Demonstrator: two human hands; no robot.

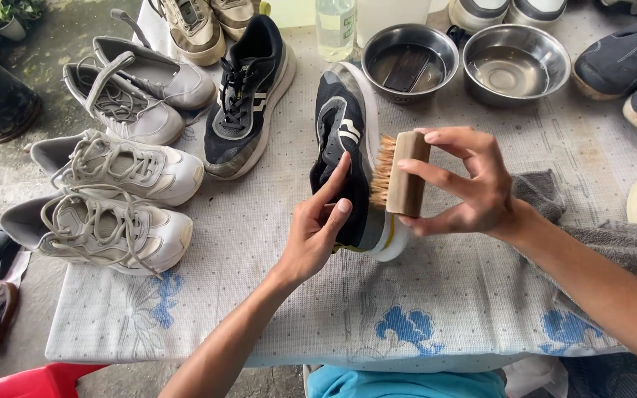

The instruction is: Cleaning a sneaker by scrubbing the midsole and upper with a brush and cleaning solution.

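Note:
My left hand (318, 232) grips the heel end of a black sneaker with white stripes (342, 147), holding it on its side over the table. My right hand (466, 184) holds a wooden brush (403, 173) with pale bristles, and the bristles press against the sneaker's side near the white sole. The matching black sneaker (248, 96) lies flat on the table to the left.
Several white and grey sneakers (123, 166) line the table's left side. Two steel bowls (514, 63) and a clear bottle (335, 26) stand at the back. Dark shoes (624, 59) sit at the far right, a grey towel (613, 247) under my right forearm. The patterned tablecloth (259, 295) covers the table.

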